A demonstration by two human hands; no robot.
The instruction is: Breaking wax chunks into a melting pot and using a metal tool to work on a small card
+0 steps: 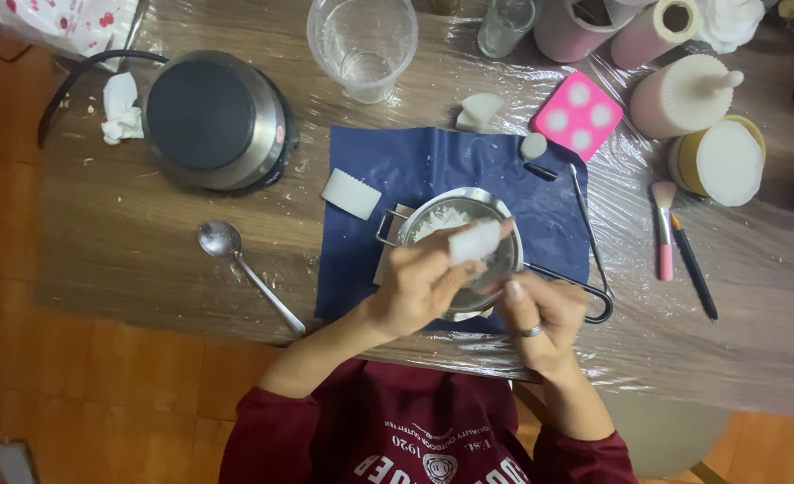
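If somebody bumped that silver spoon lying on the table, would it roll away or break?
Probably neither. The silver spoon looks like metal, so it should be stiff and hard to break. Its bowl lies flat on the plastic-covered table, so it would likely slide or spin rather than roll. The shiny plastic sheet might let it slip easily.

Warm, dimmish indoor light, brightest on the plastic film around the steel bowl, where wrinkles throw soft white glare. Beyond the bowl the clear cup glints; left of the bowl the frame falls into brown shadow. Overall soft focus, hands over the bowl slightly motion-blurred, corners darkened and mildly stretched.
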